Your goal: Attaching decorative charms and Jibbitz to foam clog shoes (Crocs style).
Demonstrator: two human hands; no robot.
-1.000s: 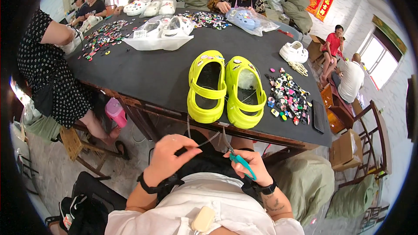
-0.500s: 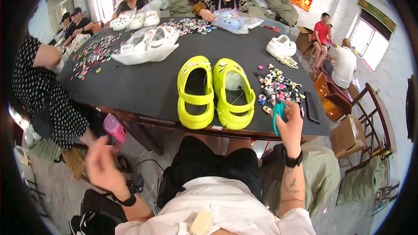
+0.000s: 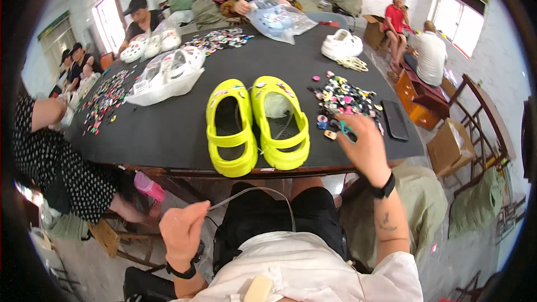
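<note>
Head view: two bright yellow foam clogs point(image 3: 256, 124) sit side by side on the black counter point(image 3: 168, 134), few charms fitted. Right hand point(image 3: 363, 146) grips teal-handled scissors point(image 3: 345, 129) beside the loose colourful charm pile point(image 3: 344, 96); left hand point(image 3: 182, 229) pinches a thin cord point(image 3: 251, 190).

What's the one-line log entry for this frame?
left hand: below table edge, pinching thin cord | right hand: on charm pile, teal tool in grip | yellow clogs: side by side on table

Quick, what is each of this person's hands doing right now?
Left hand: closed, pinching a thin clear strand below the table edge.
Right hand: over the charm pile, gripping a teal tool.
</note>
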